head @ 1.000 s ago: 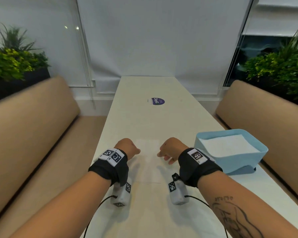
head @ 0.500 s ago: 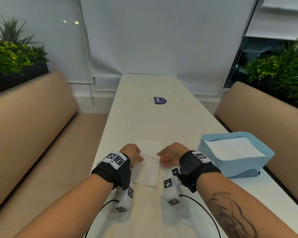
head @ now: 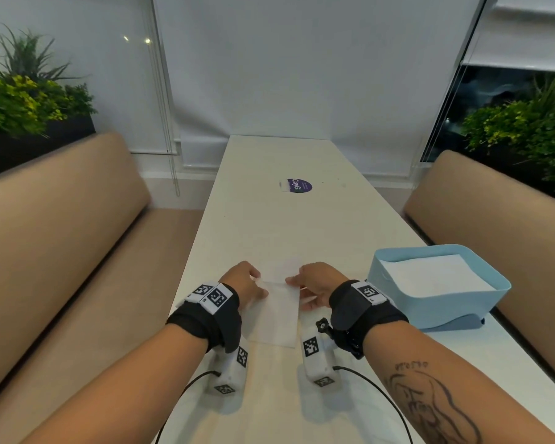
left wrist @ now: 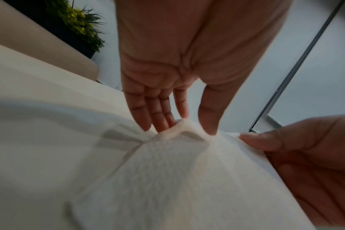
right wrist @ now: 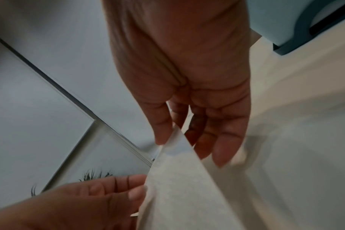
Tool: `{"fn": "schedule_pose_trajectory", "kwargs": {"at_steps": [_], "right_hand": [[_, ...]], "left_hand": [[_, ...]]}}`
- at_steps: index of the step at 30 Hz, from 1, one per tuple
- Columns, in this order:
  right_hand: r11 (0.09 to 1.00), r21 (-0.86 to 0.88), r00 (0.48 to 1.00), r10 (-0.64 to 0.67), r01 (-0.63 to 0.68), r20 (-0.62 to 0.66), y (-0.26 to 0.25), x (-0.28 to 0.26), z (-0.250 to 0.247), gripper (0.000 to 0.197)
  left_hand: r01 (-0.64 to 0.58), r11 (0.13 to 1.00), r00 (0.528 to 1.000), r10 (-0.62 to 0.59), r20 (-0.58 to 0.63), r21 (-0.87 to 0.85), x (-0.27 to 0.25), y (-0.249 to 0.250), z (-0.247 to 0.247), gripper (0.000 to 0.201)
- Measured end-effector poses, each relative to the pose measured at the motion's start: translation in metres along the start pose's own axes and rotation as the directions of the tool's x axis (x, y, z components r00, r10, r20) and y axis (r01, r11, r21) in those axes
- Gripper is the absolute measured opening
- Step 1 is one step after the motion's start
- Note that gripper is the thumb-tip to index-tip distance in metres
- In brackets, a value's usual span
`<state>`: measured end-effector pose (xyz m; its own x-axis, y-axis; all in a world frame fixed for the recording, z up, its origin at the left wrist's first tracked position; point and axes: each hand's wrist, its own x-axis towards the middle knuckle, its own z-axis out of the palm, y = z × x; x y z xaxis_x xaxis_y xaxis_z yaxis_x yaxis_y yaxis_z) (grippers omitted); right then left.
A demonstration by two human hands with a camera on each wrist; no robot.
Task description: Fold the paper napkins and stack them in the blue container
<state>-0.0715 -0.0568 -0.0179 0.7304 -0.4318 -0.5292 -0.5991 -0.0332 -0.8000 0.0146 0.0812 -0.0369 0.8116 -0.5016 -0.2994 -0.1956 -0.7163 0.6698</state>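
napkin (head: 276,315): flat on the table (head: 269,225) between the two hands; far corners raised off the surface
left hand (head: 242,285): thumb and fingertips pinch the far left corner
right hand (head: 318,283): thumb and forefinger pinch the far right corner; other fingers loosely spread
blue container (head: 439,312): just right of the right hand; white folded napkins (head: 430,274) stacked inside

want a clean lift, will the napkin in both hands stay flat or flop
Probably floppy: the napkin puckers into a ridge where the left hand pinches it. Likely very light: the right hand lifts its edge with just a pinch. Looks thin at that edge, so it may tear if tugged.
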Motion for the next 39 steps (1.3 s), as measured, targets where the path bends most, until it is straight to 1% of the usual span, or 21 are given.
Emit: {"fn": "schedule_pose_trajectory", "kwargs": {"at_steps": [2, 4, 5, 7, 9, 10, 11, 13, 14, 16, 18, 20, 22, 23, 28, 31, 32, 33, 35, 37, 39], "right_hand": [[0.995, 0.054, 0.996, -0.081, 0.079, 0.036, -0.004, -0.004, -0.002, 0.023], [0.985, 0.061, 0.985, -0.162, 0.159, 0.051, -0.008, -0.007, -0.007, 0.019], [0.980, 0.066, 0.980, -0.194, 0.190, 0.055, -0.010, -0.009, -0.009, 0.013], [0.971, 0.087, 0.971, -0.230, 0.225, 0.059, -0.014, -0.011, -0.014, 0.007], [0.963, 0.116, 0.966, -0.251, 0.242, 0.064, -0.015, -0.013, -0.019, 0.012], [0.960, 0.132, 0.964, -0.256, 0.246, 0.069, -0.016, -0.014, -0.022, 0.016], [0.958, 0.147, 0.963, -0.259, 0.246, 0.079, -0.016, -0.016, -0.023, 0.016], [0.957, 0.155, 0.959, -0.264, 0.246, 0.105, -0.015, -0.018, -0.026, 0.007], [0.955, 0.152, 0.956, -0.273, 0.256, 0.108, -0.014, -0.019, -0.027, 0.006], [0.944, 0.162, 0.947, -0.306, 0.289, 0.094, -0.013, -0.019, -0.030, 0.016], [0.928, 0.186, 0.938, -0.341, 0.324, 0.066, -0.011, -0.018, -0.032, 0.026], [0.918, 0.206, 0.935, -0.352, 0.338, 0.032, -0.010, -0.018, -0.035, 0.029], [0.913, 0.218, 0.935, -0.356, 0.345, 0.009, -0.008, -0.018, -0.037, 0.028], [0.911, 0.223, 0.934, -0.358, 0.348, 0.004, -0.008, -0.018, -0.037, 0.027], [0.907, 0.233, 0.935, -0.354, 0.351, -0.031, -0.005, -0.015, -0.042, 0.025], [0.908, 0.224, 0.934, -0.356, 0.355, -0.037, -0.005, -0.015, -0.043, 0.024], [0.903, 0.235, 0.932, -0.362, 0.360, -0.035, -0.005, -0.017, -0.043, 0.026], [0.897, 0.257, 0.931, -0.363, 0.360, -0.040, -0.005, -0.019, -0.044, 0.032], [0.875, 0.330, 0.932, -0.357, 0.355, -0.056, -0.005, -0.021, -0.044, 0.039], [0.853, 0.385, 0.932, -0.358, 0.352, -0.058, -0.004, -0.022, -0.045, 0.033], [0.859, 0.366, 0.932, -0.355, 0.358, -0.078, -0.004, -0.022, -0.043, 0.019]], "left_hand": [[0.015, 0.997, 0.999, -0.017, -0.029, -0.072, 0.000, 0.003, -0.006, 0.059], [0.036, 0.978, 0.999, -0.044, -0.031, -0.206, 0.000, 0.005, -0.012, 0.070], [0.047, 0.961, 0.998, -0.053, -0.015, -0.274, -0.001, 0.007, -0.016, 0.070], [0.054, 0.917, 0.999, -0.045, 0.030, -0.396, -0.001, 0.008, -0.020, 0.062], [0.031, 0.855, 0.999, -0.010, 0.042, -0.519, -0.003, 0.010, -0.022, 0.053], [0.001, 0.832, 1.000, 0.012, 0.019, -0.555, -0.004, 0.011, -0.023, 0.051], [-0.031, 0.825, 1.000, 0.028, -0.014, -0.564, -0.005, 0.012, -0.023, 0.050], [-0.085, 0.823, 0.996, 0.059, -0.064, -0.561, -0.007, 0.016, -0.024, 0.053], [-0.109, 0.813, 0.994, 0.080, -0.076, -0.571, -0.008, 0.017, -0.024, 0.055], [-0.137, 0.779, 0.991, 0.111, -0.080, -0.611, -0.009, 0.019, -0.024, 0.059], [-0.169, 0.768, 0.986, 0.139, -0.097, -0.618, -0.008, 0.019, -0.023, 0.060], [-0.214, 0.765, 0.977, 0.180, -0.117, -0.607, -0.007, 0.019, -0.022, 0.050], [-0.250, 0.765, 0.968, 0.210, -0.136, -0.594, -0.007, 0.020, -0.020, 0.027], [-0.260, 0.767, 0.966, 0.217, -0.144, -0.586, -0.007, 0.020, -0.020, 0.022], [-0.279, 0.774, 0.960, 0.249, -0.131, -0.568, -0.008, 0.022, -0.016, 0.022], [-0.274, 0.780, 0.961, 0.242, -0.133, -0.562, -0.011, 0.023, -0.015, 0.027], [-0.270, 0.786, 0.963, 0.236, -0.134, -0.556, -0.011, 0.023, -0.015, 0.030], [-0.264, 0.796, 0.964, 0.230, -0.132, -0.545, -0.013, 0.024, -0.015, 0.033], [-0.254, 0.811, 0.967, 0.221, -0.125, -0.528, -0.015, 0.025, -0.015, 0.036], [-0.241, 0.819, 0.971, 0.209, -0.120, -0.521, -0.017, 0.027, -0.014, 0.036], [-0.226, 0.815, 0.974, 0.188, -0.125, -0.533, -0.019, 0.029, -0.013, 0.034]]}}
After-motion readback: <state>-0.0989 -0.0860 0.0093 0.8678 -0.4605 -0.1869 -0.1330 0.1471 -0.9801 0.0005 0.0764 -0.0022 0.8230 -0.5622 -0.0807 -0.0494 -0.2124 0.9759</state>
